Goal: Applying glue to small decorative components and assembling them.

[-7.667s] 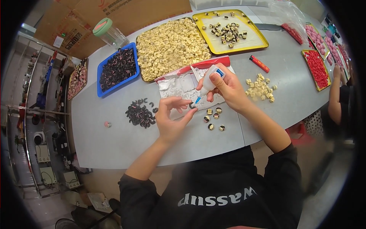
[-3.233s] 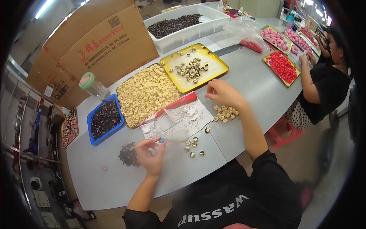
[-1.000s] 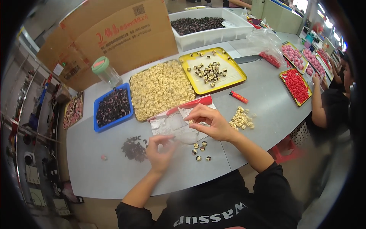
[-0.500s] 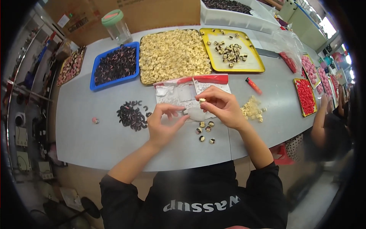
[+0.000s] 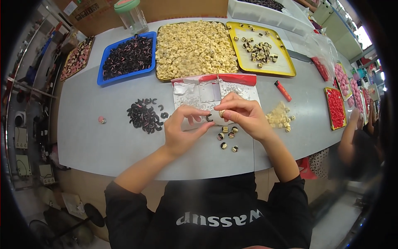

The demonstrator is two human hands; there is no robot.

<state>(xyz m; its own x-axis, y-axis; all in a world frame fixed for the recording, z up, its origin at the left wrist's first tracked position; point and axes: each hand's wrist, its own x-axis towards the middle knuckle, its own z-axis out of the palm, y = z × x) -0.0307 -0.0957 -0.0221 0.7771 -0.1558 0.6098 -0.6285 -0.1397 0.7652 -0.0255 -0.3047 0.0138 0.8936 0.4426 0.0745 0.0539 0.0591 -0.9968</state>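
Between thumb and forefinger, my left hand (image 5: 183, 126) pinches a small black curved piece (image 5: 209, 118). Close beside it, my right hand (image 5: 245, 118) pinches a small cream-coloured block (image 5: 222, 113). The two pieces are near each other, and I cannot tell if they touch. Beneath my hands lies a white sheet with a red edge (image 5: 248, 79), smeared with white paste (image 5: 182, 89). Several joined cream-and-black pieces (image 5: 224, 145) sit on the table just below my right hand. A pile of black curved pieces (image 5: 145, 116) is left of my left hand; cream blocks (image 5: 280, 116) lie right of my right hand.
Along the back stand a blue tray of black pieces (image 5: 101, 74), a tray heaped with cream blocks (image 5: 195, 50) and a yellow tray (image 5: 286, 68) of joined pieces. A red tube (image 5: 283, 91), a lidded jar (image 5: 133, 18) and a red-filled tray (image 5: 335, 108) are around. Another person's arm (image 5: 349, 133) shows at right.
My right hand has brought the cream block lower and closer to the black piece in my left hand. The hands are nearer together, and the whole view has shifted slightly.
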